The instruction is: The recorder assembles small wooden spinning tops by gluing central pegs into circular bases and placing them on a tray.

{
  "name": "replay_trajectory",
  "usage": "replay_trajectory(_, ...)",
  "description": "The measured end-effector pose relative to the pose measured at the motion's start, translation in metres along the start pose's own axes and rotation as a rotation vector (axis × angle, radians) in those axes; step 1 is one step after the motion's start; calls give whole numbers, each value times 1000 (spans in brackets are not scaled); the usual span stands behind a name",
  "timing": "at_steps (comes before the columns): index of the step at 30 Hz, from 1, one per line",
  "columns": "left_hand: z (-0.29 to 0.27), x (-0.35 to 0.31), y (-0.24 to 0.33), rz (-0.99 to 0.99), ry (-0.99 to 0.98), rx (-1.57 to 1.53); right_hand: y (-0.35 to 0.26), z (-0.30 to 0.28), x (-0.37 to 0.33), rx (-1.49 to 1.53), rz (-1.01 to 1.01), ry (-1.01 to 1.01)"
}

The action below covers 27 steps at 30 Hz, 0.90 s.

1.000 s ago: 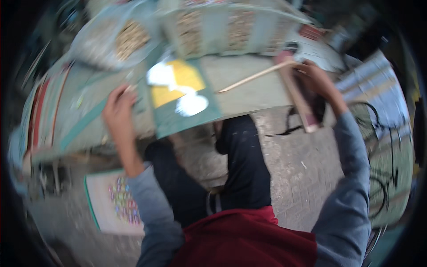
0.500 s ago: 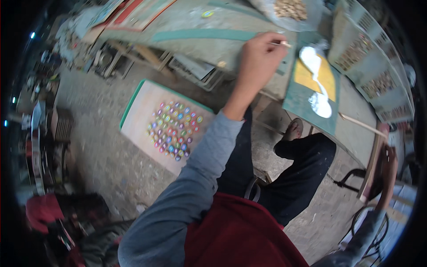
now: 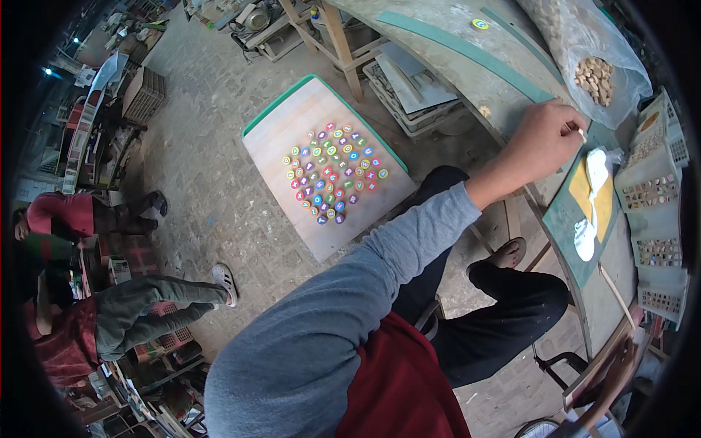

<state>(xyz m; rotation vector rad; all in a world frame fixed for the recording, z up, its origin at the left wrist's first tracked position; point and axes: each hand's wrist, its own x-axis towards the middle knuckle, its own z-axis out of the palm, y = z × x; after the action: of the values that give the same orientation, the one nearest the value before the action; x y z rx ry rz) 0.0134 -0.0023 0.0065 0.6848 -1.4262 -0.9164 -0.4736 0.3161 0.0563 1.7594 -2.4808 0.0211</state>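
Observation:
My left hand (image 3: 542, 140) reaches over the table edge, its thumb and finger pinched on a small pale piece (image 3: 582, 135). Beyond that hand lies a clear plastic bag (image 3: 621, 82) of small wooden pieces (image 3: 595, 79). Nearer me, a green board (image 3: 561, 219) carries a yellow sheet (image 3: 582, 184) and a bright white two-lobed shape (image 3: 597, 169) whose material I cannot make out. My right hand (image 3: 629, 353) is at the far right, dim and blurred, close to the lower end of a thin wooden stick (image 3: 618, 296). Whether it grips the stick is unclear.
Round colourful letter discs (image 3: 330, 152) cover a green-edged board (image 3: 272, 139) below the table's left side. White crates (image 3: 661, 212) line the right. A black clamp (image 3: 558, 365) grips the table edge. Two people, one in green trousers (image 3: 150, 303), another in red (image 3: 66, 214), are at left.
My view has swung left, so the table now sits farther right and the people at left show more fully. My left hand still pinches the small piece over the table.

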Motion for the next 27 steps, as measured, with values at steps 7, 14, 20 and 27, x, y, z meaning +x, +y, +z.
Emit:
replay_trajectory(7,6,1,-5,31,14,-7,12,10,-63,-69,22,-111)
replay_trajectory(14,2,2,-1,46,4,2,-2,0,26,-107,23,-27)
replay_trajectory(20,5,0,-4,49,39,-24,-30,-2,-69,-30,12,-44)
replay_trajectory(27,4,-1,-4,27,10,-13,-7,6,-1,-19,66,69)
